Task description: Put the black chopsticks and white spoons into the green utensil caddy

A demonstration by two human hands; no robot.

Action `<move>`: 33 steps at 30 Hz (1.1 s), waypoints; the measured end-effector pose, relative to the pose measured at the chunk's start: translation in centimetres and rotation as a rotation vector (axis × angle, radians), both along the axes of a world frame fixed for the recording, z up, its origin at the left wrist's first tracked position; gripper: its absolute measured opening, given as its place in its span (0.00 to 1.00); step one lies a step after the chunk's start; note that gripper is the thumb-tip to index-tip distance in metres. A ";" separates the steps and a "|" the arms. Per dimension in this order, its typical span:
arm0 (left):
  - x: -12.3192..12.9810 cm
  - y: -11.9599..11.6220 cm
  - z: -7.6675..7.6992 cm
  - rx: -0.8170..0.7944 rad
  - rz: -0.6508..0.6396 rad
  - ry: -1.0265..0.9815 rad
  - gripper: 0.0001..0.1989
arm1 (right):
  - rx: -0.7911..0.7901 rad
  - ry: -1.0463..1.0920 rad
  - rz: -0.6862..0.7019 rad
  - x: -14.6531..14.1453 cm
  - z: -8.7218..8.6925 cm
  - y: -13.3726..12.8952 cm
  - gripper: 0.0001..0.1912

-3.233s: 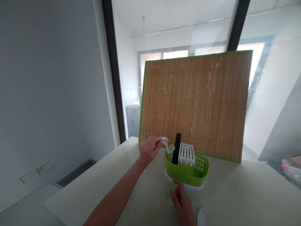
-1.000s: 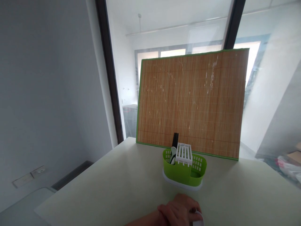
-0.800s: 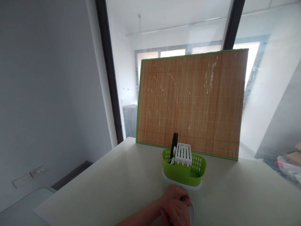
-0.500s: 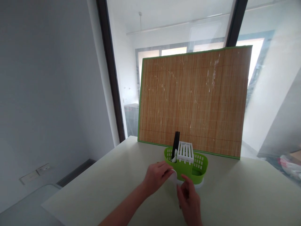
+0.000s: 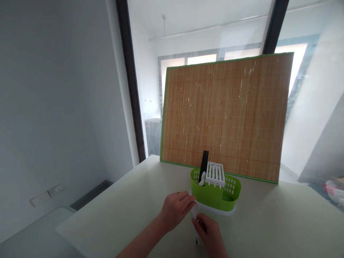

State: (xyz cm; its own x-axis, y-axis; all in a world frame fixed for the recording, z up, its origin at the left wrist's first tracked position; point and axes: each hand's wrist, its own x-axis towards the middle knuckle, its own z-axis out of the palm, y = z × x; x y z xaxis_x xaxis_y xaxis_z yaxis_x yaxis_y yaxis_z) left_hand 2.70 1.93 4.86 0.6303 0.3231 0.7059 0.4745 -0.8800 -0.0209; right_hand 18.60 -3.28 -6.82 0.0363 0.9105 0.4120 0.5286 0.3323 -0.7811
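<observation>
While both hands (image 5: 191, 218) grip one white spoon (image 5: 195, 210), green basket (image 5: 208, 197) just beyond, white tabletop (image 5: 258, 222) beneath.

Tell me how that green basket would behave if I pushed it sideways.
The green basket would probably slide rather than tip, given its broad white base. Its thin-looking, perforated walls suggest it's light for its size. The tall black sticks rise well above the rim, so they might shift.

Green basket (image 5: 211, 199), smooth plastic; mat (image 5: 225, 118), glossy, woodlike.
</observation>
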 end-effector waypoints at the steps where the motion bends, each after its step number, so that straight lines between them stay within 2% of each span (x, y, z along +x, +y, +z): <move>1: -0.1 0.0 0.2 0.024 -0.002 0.009 0.08 | -0.003 0.005 0.004 0.0 0.2 -0.1 0.18; 5: -0.5 0.6 2.3 0.160 0.002 -0.013 0.07 | -0.021 0.034 0.038 -0.2 1.0 -0.4 0.17; 11: -1.1 4.0 7.7 0.316 0.104 -0.155 0.07 | -0.031 0.030 0.006 0.1 0.9 -0.5 0.18; 13: -0.6 5.6 8.8 0.327 0.131 -0.186 0.08 | -0.025 0.009 0.009 0.2 0.7 -0.4 0.18; 15: 0.2 7.0 9.1 0.335 0.159 -0.205 0.08 | -0.009 -0.027 0.014 0.2 0.5 -0.3 0.18; 19: 2.5 9.2 8.3 0.339 0.181 -0.200 0.11 | 0.001 -0.089 0.003 0.2 0.4 -0.3 0.16; 25: 5.4 11.6 5.2 0.193 0.226 0.013 0.17 | 0.007 -0.156 -0.014 0.1 0.7 -0.3 0.15; 29: 6.4 12.7 3.5 0.106 0.232 0.109 0.19 | 0.003 -0.210 -0.003 -0.1 0.9 -0.5 0.13; 33: 6.8 13.2 2.9 0.049 0.246 0.145 0.18 | -0.002 -0.258 0.021 -0.4 0.9 -0.7 0.10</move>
